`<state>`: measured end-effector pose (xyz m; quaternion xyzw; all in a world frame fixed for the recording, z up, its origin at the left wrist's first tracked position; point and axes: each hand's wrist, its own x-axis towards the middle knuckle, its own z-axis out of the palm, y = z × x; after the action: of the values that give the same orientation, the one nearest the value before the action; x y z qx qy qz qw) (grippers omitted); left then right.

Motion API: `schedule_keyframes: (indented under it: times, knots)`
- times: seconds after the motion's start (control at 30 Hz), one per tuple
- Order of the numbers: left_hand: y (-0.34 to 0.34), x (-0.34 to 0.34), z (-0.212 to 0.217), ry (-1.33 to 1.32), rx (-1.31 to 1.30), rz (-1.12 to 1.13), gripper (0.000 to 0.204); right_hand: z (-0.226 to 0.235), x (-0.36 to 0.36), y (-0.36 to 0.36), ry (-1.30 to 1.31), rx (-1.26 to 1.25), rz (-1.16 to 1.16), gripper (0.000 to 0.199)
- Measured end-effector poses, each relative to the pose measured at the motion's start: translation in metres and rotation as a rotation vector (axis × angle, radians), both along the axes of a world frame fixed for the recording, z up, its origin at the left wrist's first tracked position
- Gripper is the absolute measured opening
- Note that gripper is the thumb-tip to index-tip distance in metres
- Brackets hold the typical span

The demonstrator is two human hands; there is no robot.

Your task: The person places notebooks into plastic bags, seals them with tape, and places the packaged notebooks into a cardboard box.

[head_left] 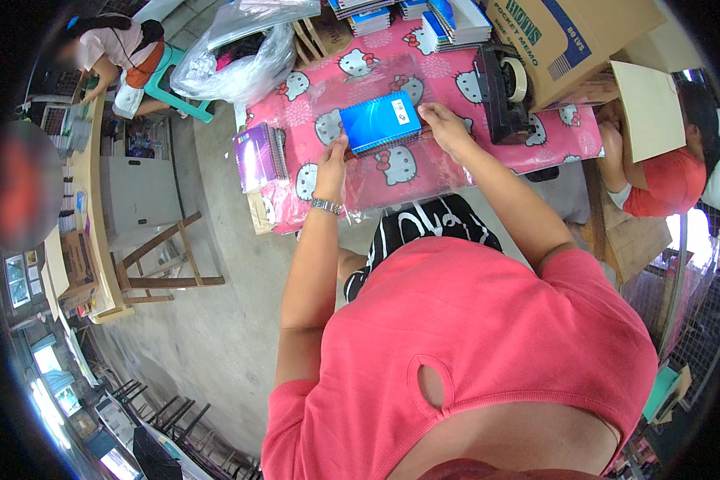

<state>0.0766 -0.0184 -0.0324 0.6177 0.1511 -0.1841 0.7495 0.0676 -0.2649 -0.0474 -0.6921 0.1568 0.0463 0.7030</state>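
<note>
A blue spiral notebook [376, 120] with a white label lies over the pink tablecloth in front of me, its coil along the near edge. It looks thick, perhaps several stacked together. My left hand [332, 172], with a metal watch on the wrist, is closed at its lower left corner, thumb on the edge. At the opposite end, my right hand [450, 134] has its fingers and thumb closed at the right edge. Clear plastic [400, 190] shines on the cloth around and below the notebook. Left of it, several purple spiral notebooks [256, 158] sit at the table's edge.
A black tape dispenser [500, 100] and a large cardboard box [572, 44] stand on the right. More notebooks [456, 24] are stacked at the back, beside a clear plastic bag [244, 68]. People sit at far left and right. A wooden frame [172, 260] stands on the left floor.
</note>
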Motion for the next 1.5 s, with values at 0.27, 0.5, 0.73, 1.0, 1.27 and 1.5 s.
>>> schedule_keyframes:
  times: [0.27, 0.5, 0.73, 1.0, 1.27, 1.5]
  knots:
    - [0.005, -0.013, -0.006, -0.106, 0.053, -0.018, 0.045, -0.009, -0.027, -0.007, -0.122, -0.094, -0.100, 0.033]
    - [0.011, -0.006, -0.005, -0.085, 0.006, -0.072, 0.044, -0.006, -0.032, -0.009, -0.123, -0.168, 0.059, 0.032]
    - [0.010, -0.009, -0.005, -0.060, 0.005, -0.068, 0.046, -0.011, -0.027, -0.015, -0.081, -0.253, 0.135, 0.039]
    - [0.012, -0.011, -0.005, -0.124, 0.094, -0.117, 0.050, 0.006, -0.034, -0.016, -0.088, -0.298, 0.214, 0.039]
    - [0.005, -0.097, 0.012, -0.959, 1.092, -0.344, 0.036, 0.045, -0.091, -0.007, -0.462, -0.893, 0.502, 0.032]
    - [0.019, -0.107, 0.003, -1.126, 1.137, -0.647, 0.018, 0.036, -0.095, -0.007, -0.558, -1.012, 0.794, 0.016]
